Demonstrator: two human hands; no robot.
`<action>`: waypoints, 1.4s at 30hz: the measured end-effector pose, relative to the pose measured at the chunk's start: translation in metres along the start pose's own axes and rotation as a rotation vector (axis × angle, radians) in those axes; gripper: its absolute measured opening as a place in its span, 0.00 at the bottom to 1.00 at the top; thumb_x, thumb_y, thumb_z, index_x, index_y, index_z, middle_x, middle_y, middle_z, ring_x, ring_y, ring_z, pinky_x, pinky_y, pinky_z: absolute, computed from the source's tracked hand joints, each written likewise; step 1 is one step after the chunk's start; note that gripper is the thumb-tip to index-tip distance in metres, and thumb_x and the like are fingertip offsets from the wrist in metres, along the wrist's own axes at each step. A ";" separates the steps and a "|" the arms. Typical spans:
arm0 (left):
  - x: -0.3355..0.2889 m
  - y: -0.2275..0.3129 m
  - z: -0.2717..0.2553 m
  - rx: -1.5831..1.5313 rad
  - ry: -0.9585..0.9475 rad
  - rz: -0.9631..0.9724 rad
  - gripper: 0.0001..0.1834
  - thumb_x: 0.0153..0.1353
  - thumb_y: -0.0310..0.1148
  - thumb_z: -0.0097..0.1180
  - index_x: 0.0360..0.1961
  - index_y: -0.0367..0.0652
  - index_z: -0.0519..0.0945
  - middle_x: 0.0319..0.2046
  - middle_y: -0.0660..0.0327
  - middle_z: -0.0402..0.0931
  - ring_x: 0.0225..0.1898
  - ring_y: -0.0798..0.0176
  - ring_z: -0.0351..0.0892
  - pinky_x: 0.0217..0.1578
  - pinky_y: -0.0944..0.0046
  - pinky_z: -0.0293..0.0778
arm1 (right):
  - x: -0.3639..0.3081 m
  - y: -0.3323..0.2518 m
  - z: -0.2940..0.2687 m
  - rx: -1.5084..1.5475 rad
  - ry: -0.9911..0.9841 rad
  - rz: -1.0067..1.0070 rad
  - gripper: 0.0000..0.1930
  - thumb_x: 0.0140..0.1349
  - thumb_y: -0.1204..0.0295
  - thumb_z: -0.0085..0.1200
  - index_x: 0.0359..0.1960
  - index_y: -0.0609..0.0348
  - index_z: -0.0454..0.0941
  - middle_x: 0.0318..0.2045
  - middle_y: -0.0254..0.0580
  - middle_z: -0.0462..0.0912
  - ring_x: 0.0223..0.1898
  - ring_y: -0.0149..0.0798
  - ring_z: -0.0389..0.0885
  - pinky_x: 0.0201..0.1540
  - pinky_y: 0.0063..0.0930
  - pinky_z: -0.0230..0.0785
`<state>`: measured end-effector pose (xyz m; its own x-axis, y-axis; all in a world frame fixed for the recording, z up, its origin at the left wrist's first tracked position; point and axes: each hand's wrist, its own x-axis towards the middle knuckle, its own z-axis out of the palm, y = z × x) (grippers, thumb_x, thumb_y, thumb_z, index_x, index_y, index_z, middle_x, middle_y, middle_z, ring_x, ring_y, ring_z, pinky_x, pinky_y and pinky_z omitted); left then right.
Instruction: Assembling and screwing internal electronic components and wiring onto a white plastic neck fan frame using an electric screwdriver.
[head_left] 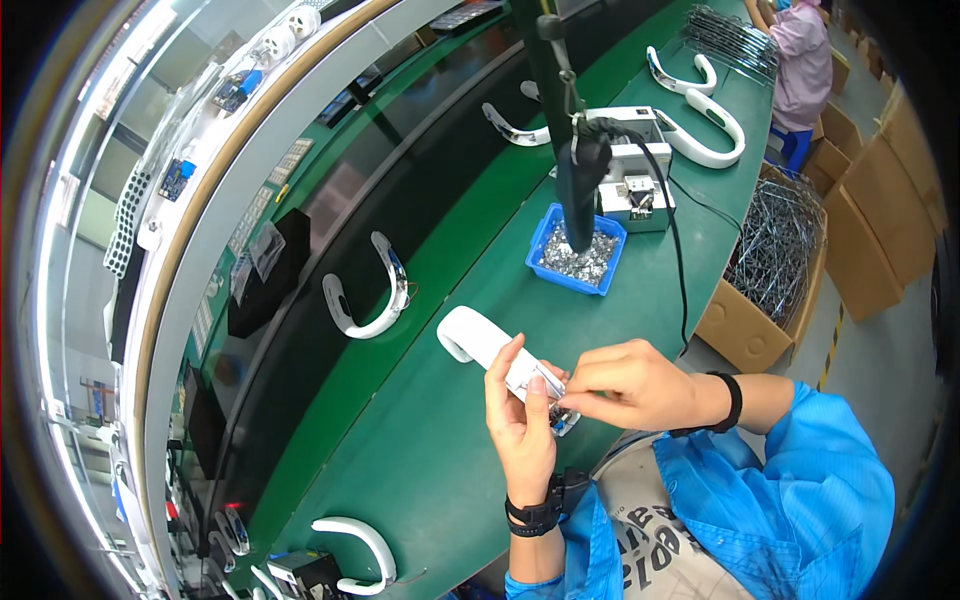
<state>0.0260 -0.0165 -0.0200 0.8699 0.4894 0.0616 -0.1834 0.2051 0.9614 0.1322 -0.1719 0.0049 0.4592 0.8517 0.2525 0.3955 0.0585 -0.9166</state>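
Note:
My left hand (pixel 522 430) is wrapped round a curved white neck fan (pixel 478 336), its thumb on top and fingers along the far side. The rounded end points up and away to the left. At the near end, small inner parts (pixel 566 420) show beneath my fingers. There my right hand (pixel 635 385) closes in a pinch against the neck fan. Whatever its fingertips grip is too small and covered to make out. Beyond my hands, a blue tray (pixel 567 285) full of small shiny metal pieces stands on the green bench (pixel 440 440).
A dark hand tool (pixel 578 195) hangs above the tray, beside a white machine (pixel 637 200) with a black cable. More neck fans (pixel 372 325) lie on the dark belt and the bench. At right, a carton (pixel 745 335) holds thin metal rods. A co-worker (pixel 803 65) sits at the far end.

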 end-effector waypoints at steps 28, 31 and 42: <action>-0.004 -0.009 -0.022 -0.039 -0.146 0.052 0.47 0.67 0.09 0.42 0.86 0.41 0.48 0.63 0.55 0.74 0.58 0.64 0.76 0.64 0.62 0.71 | 0.021 0.037 0.020 -0.592 0.185 -0.591 0.12 0.58 0.75 0.66 0.44 0.63 0.86 0.46 0.44 0.83 0.49 0.46 0.84 0.47 0.36 0.81; -0.003 -0.008 -0.020 -0.037 -0.101 0.044 0.47 0.66 0.09 0.42 0.86 0.40 0.49 0.63 0.55 0.74 0.59 0.64 0.75 0.64 0.63 0.72 | 0.018 0.039 0.018 -0.706 0.157 -0.655 0.14 0.57 0.75 0.66 0.44 0.64 0.86 0.46 0.44 0.83 0.50 0.46 0.84 0.47 0.36 0.81; -0.005 -0.011 -0.019 -0.034 -0.127 0.084 0.49 0.64 0.07 0.43 0.87 0.40 0.48 0.64 0.55 0.72 0.61 0.63 0.75 0.67 0.61 0.71 | 0.021 0.032 0.014 -0.665 0.103 -0.606 0.15 0.54 0.76 0.66 0.44 0.65 0.87 0.46 0.44 0.83 0.51 0.48 0.83 0.47 0.38 0.83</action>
<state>0.0152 -0.0050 -0.0356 0.9014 0.3952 0.1768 -0.2713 0.1974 0.9420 0.1427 -0.1450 -0.0234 0.0786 0.7201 0.6894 0.9558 0.1421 -0.2574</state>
